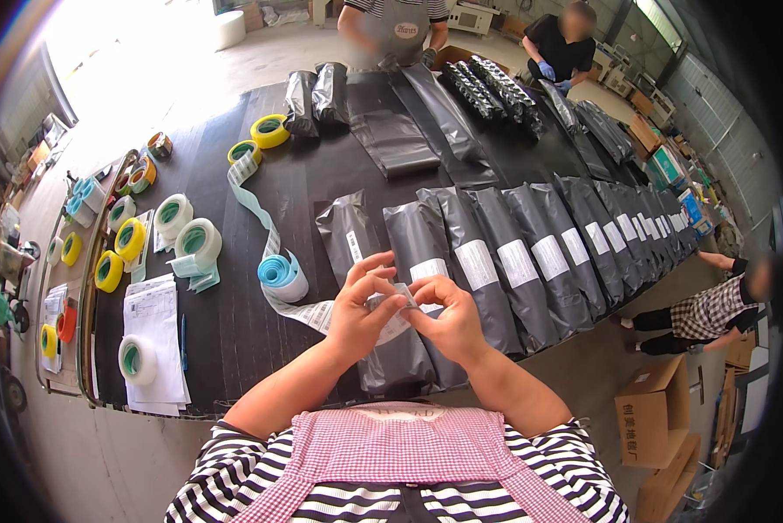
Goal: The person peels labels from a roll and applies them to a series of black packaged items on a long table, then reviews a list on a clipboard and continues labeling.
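Observation:
Both hands meet over the near edge of the black table. My left hand (361, 309) and my right hand (452, 318) are closed in a pinch on a small whitish label (400, 296) between the fingertips. From beside the left hand a strip of printed labels (309, 315) runs back to a blue-backed label roll (282, 277). Below the hands lies a grey plastic-wrapped parcel (396, 362), partly hidden by them. To its right another wrapped parcel (418, 240) carries a white label.
A long row of labelled grey parcels (531, 253) stretches right. Leftward are tape rolls (198, 240) and papers (154, 305) under another tape roll (137, 359). Black plastic bags (391, 131) lie across the table's far side. People stand beyond it and at right, near a cardboard box (653, 414).

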The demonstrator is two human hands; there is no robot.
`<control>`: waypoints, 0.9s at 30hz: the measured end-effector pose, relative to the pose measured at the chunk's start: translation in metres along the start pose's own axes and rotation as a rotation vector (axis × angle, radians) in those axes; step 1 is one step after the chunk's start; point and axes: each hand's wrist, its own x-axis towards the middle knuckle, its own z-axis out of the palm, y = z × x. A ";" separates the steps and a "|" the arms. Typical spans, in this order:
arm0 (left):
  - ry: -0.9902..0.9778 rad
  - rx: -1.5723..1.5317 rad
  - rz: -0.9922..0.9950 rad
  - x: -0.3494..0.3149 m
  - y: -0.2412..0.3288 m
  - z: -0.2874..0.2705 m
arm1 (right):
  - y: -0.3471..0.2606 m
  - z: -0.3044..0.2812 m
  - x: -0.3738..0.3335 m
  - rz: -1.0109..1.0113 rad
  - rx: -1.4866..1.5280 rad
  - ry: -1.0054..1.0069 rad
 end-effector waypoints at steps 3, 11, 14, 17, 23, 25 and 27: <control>-0.062 -0.248 -0.169 0.001 -0.005 -0.001 | 0.004 -0.007 0.003 0.071 -0.091 -0.054; -0.035 -0.029 -0.361 0.011 -0.007 0.005 | 0.007 -0.015 0.009 0.308 0.281 -0.114; -0.043 0.104 -0.387 0.012 -0.020 0.011 | 0.033 -0.022 0.010 0.384 0.271 -0.188; -0.088 0.288 -0.484 0.014 -0.030 0.011 | 0.054 -0.032 0.015 0.331 0.111 -0.163; -0.372 0.520 -0.398 0.023 -0.043 0.025 | 0.091 -0.072 0.088 0.324 0.337 -0.095; -0.557 0.448 -0.035 0.024 -0.053 0.049 | 0.112 -0.069 0.111 0.318 0.240 -0.185; -0.652 0.603 0.029 0.021 -0.069 0.066 | 0.132 -0.060 0.125 0.349 0.148 -0.233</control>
